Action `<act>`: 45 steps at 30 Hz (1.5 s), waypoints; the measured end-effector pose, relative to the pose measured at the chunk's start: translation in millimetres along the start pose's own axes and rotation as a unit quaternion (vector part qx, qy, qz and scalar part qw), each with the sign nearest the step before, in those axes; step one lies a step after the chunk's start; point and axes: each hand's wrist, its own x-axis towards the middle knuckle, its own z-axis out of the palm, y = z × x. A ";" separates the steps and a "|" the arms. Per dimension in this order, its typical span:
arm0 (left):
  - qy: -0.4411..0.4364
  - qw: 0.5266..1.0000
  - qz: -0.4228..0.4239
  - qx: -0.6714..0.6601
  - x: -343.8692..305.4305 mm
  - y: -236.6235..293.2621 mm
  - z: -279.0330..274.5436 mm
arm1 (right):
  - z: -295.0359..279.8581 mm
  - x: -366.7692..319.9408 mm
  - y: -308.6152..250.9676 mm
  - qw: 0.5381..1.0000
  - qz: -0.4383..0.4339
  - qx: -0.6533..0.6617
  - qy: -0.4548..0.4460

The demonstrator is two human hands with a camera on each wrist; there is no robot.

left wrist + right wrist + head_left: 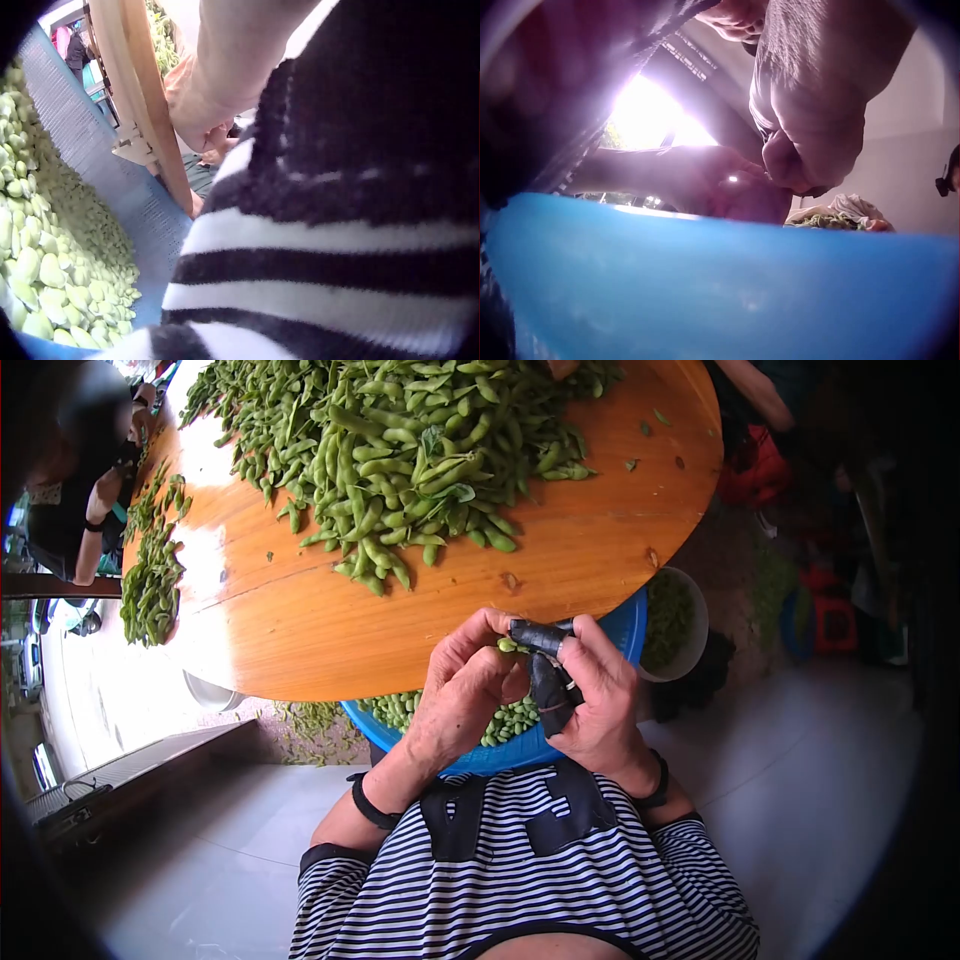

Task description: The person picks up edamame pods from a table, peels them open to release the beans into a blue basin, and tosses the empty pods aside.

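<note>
Pod, small and green (508, 646), sits pinched in the left hand (458, 690); the black-wrapped right hand (605, 695) curls beside it, its grip unclear; both hang above a blue plastic basin (632, 624) of pale-green shelled beans (512, 724), presumably to catch whatever drops.

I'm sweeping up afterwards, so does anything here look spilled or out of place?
Yes: green scraps lie strewn on the floor to the left of the blue basin. They look odd loose there rather than gathered, though they may be deliberate discards.

Glossy wooden tabletop (610, 530), plastic basin (720, 289)
</note>
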 end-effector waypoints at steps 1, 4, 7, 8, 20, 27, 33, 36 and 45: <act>0.000 1.000 0.000 -0.001 0.0 -0.1 1.2 | 0.1 0.7 -0.8 1.000 0.001 0.000 -0.001; 0.023 1.000 0.010 0.011 0.0 -2.3 2.2 | 0.2 2.3 -4.6 1.000 0.001 -0.011 -0.015; 0.015 0.999 0.040 0.007 1.6 -4.9 1.5 | 0.2 2.9 -7.2 0.999 0.010 -0.008 -0.033; 0.023 0.999 0.036 -0.014 2.2 -4.9 1.7 | 1.2 2.1 -4.9 0.999 0.012 0.000 -0.032; -0.046 0.999 0.014 0.025 -4.2 0.4 -11.7 | -6.4 8.2 -10.8 1.000 0.005 0.003 -0.021; -0.045 0.988 -0.032 0.146 -9.8 7.1 -6.7 | -29.7 -1.7 20.5 0.986 0.089 0.136 0.016; -0.200 0.844 0.114 0.484 -29.9 51.8 -28.5 | -126.7 -37.3 86.6 0.943 0.242 -0.172 0.147; 0.086 0.699 0.223 0.674 -28.4 88.2 -36.2 | -140.9 -47.2 94.3 0.909 0.212 -0.339 0.117; 0.103 0.516 0.332 0.783 0.0 114.9 -78.3 | -100.7 -23.1 68.6 0.949 0.217 -0.204 0.103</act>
